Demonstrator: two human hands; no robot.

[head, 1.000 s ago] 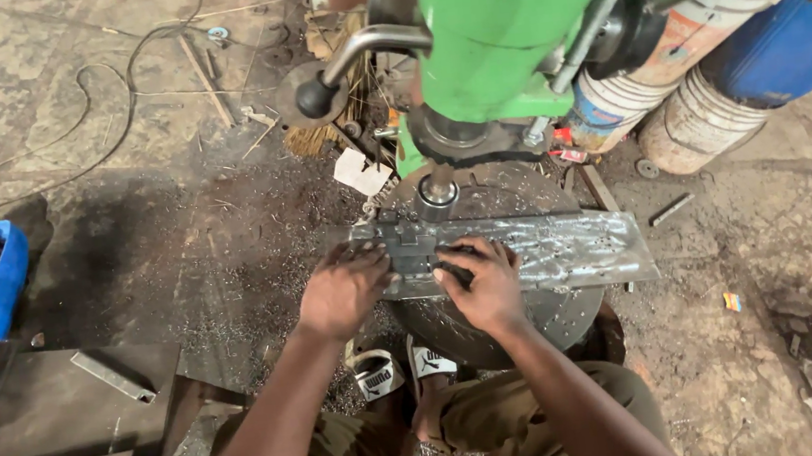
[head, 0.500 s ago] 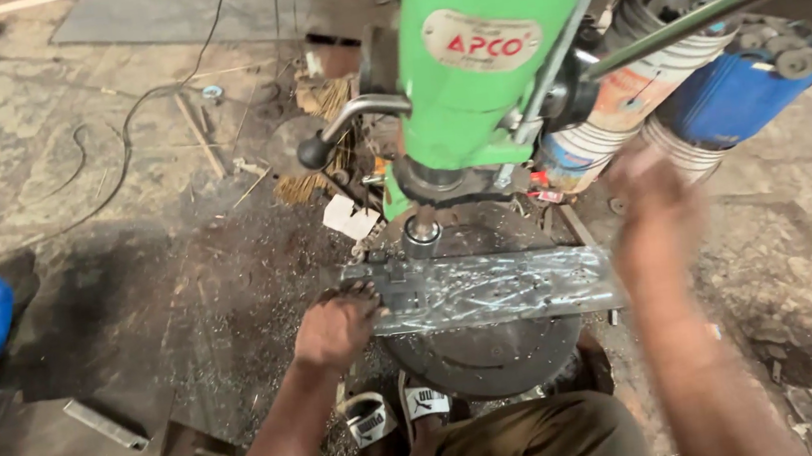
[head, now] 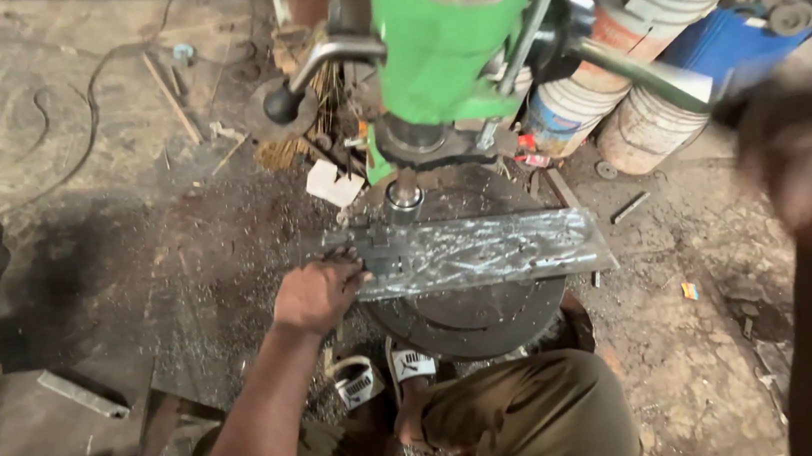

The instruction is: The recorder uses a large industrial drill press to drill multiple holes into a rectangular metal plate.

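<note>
Workshop floor, drill table (head: pixel 466 317), L hand (head: pixel 317 293) pressing metal plate (head: pixel 474 251) left end

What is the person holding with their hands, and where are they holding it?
The left hand presses down the left end of the flat shiny metal plate on the round drill table. The blurred right hand is at the drill's lever; its grip cannot be told.
</note>
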